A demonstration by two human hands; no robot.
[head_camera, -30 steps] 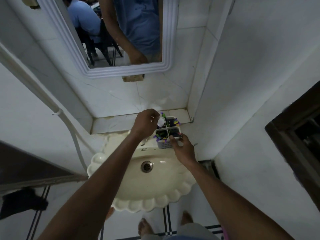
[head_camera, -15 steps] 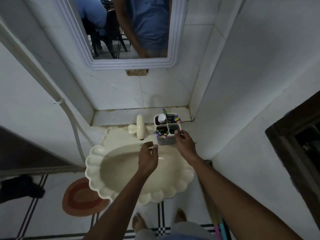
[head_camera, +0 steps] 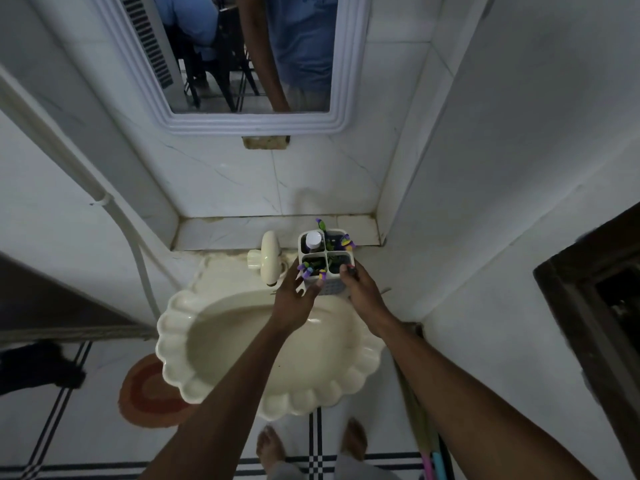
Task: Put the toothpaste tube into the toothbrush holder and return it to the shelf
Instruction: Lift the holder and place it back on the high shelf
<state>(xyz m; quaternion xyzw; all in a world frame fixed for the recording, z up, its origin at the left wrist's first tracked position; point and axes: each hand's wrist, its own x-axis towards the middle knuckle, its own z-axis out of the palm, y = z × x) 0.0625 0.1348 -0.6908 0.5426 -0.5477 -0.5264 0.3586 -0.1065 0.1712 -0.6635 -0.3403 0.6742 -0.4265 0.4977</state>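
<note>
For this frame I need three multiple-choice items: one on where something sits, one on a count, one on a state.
1. Where is the toothbrush holder?
A. In the sink bowl
B. At the sink's back right corner, beside the tap
C. On the floor mat

2. How many compartments does the holder have?
A. Two
B. Four
C. Six

3. What is the right hand doing?
A. Gripping the holder's near right rim
B. Turning the tap
C. Hanging free of everything

Answers:
1. B: it stands right of the tap, just in front of the shelf.
2. B: a cross divider splits the top into four; the white cap of the toothpaste tube shows in the far left one.
3. A: its fingers close on that rim, while the left hand touches the near left side.
</note>
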